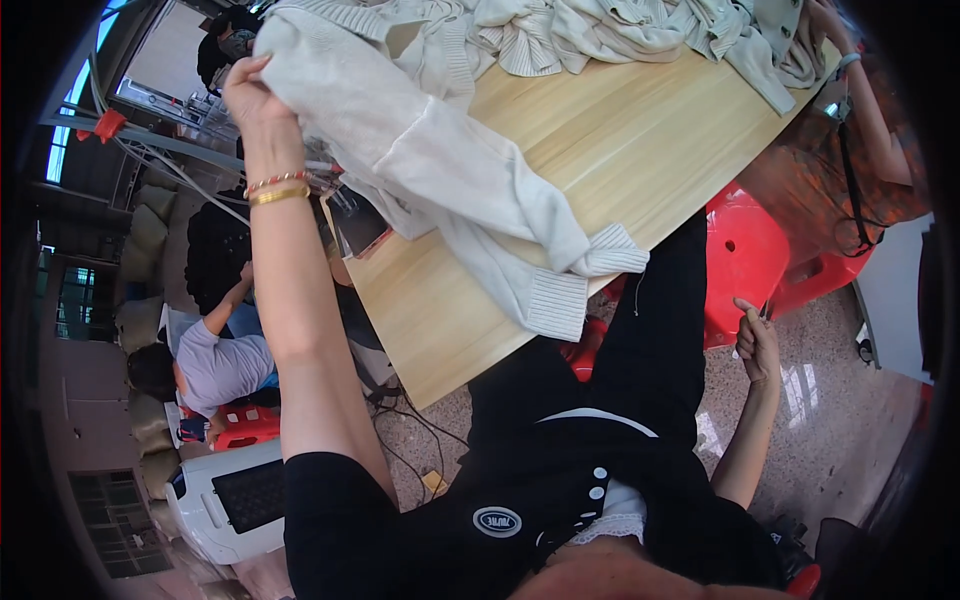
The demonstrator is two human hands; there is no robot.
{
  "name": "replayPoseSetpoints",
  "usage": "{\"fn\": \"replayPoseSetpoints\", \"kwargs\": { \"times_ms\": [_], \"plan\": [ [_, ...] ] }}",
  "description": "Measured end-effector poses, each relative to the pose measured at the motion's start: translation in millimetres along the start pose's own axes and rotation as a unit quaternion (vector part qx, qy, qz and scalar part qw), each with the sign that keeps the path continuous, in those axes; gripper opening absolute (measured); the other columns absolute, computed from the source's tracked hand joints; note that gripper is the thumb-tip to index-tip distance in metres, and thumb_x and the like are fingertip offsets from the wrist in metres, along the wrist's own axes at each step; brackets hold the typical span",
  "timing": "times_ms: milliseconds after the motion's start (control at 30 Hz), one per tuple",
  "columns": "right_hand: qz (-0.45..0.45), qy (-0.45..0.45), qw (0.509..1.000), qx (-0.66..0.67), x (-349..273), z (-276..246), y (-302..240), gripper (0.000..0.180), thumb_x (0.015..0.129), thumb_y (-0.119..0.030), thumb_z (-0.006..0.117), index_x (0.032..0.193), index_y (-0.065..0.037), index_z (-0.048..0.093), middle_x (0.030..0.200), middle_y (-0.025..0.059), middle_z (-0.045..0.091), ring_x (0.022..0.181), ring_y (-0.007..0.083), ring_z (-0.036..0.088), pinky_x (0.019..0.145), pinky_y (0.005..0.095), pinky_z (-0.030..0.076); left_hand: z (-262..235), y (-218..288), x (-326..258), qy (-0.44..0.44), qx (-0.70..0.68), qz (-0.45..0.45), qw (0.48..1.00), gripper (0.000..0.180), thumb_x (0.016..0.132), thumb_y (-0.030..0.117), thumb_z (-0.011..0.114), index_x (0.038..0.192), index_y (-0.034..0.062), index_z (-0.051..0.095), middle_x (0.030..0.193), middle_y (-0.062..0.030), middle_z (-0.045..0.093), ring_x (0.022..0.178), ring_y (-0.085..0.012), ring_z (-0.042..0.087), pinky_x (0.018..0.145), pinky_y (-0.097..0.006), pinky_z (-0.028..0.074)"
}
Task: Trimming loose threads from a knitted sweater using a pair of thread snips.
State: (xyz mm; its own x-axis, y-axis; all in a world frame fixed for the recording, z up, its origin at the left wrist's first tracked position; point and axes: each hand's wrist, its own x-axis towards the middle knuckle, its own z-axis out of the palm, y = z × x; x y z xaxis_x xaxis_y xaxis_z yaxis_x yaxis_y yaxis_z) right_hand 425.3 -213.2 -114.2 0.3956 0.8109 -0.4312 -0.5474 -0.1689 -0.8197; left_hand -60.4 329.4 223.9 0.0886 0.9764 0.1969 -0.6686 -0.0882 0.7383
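Note:
A cream knit sweater stretches from my raised left hand down across the wooden table. My left hand is closed on its upper edge at the far left. The ribbed cuffs of its sleeves hang over the table's near edge, above my lap. Off to the right, away from the table, my right hand is closed with curled fingers. A small, thin, dark thing pokes out of it beside the fingertips, too small to name.
More cream knitwear is heaped along the far edge of the wooden table. A co-worker's arm reaches that heap at the far right. A red stool stands right of my legs. Cables lie on the floor near the table's left corner.

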Motion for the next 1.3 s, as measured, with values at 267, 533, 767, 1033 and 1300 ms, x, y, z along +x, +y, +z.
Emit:
{"fn": "replayPoseSetpoints", "kwargs": {
  "times_ms": [267, 533, 767, 1033, 1300],
  "plan": [
    [0.024, -0.052, 0.998, 0.008, 34, 49, -11, 0.038, 0.104, -0.024, 0.051, 0.132, 0.001, 0.054, 0.062, -0.0077, 0.034, 0.045, 0.0003, 0.024, 0.039, 0.0186, 0.017, 61, -66, -235, -0.487, 0.246, -0.21, 0.812, 0.079, 0.055, 0.008, 0.061, 0.133, -0.006, 0.055, 0.128, -0.0154, 0.061, 0.102, -0.02, 0.061, 0.091, -0.029, 0.05],
    [0.013, -0.054, 0.998, -0.025, 23, 55, -22, 0.039, 0.104, -0.023, 0.051, 0.133, 0.002, 0.054, 0.063, -0.0076, 0.033, 0.047, 0.0003, 0.025, 0.04, 0.0184, 0.019, 14, -113, -294, -0.492, 0.431, -0.276, 0.704, 0.04, 0.092, 0.013, 0.066, 0.131, 0.0042, 0.061, 0.11, -0.0071, 0.069, 0.096, -0.0125, 0.063, 0.085, -0.028, 0.05],
    [0.004, -0.057, 0.998, 0.001, 22, 49, -14, 0.041, 0.104, -0.024, 0.051, 0.135, 0.002, 0.052, 0.064, -0.0074, 0.032, 0.047, 0.0005, 0.025, 0.04, 0.0181, 0.018, -68, -136, -174, -0.005, 0.706, 0.182, 0.685, 0.052, 0.089, 0.039, 0.07, 0.12, -0.0022, 0.064, 0.091, -0.0092, 0.067, 0.075, -0.0123, 0.064, 0.067, -0.026, 0.051],
    [0.007, -0.061, 0.997, -0.038, 9, 61, -17, 0.041, 0.103, -0.023, 0.052, 0.134, 0.003, 0.053, 0.064, -0.007, 0.034, 0.047, 0.0013, 0.026, 0.041, 0.0185, 0.019, -88, -148, -123, -0.043, 0.555, -0.131, 0.82, 0.043, 0.08, 0.04, 0.08, 0.091, 0.0025, 0.063, 0.072, 0.0022, 0.054, 0.057, -0.0083, 0.053, 0.05, -0.023, 0.039],
    [-0.014, -0.042, 0.992, -0.114, -6, 76, -28, 0.039, 0.102, -0.021, 0.055, 0.131, 0.004, 0.056, 0.065, -0.0085, 0.036, 0.049, -0.0006, 0.027, 0.043, 0.0182, 0.018, -90, -131, -221, -0.095, 0.65, 0.103, 0.747, 0.03, 0.088, 0.017, 0.073, 0.116, 0.0041, 0.07, 0.101, -0.0022, 0.059, 0.077, -0.0069, 0.06, 0.068, -0.022, 0.048]
  ]
}}
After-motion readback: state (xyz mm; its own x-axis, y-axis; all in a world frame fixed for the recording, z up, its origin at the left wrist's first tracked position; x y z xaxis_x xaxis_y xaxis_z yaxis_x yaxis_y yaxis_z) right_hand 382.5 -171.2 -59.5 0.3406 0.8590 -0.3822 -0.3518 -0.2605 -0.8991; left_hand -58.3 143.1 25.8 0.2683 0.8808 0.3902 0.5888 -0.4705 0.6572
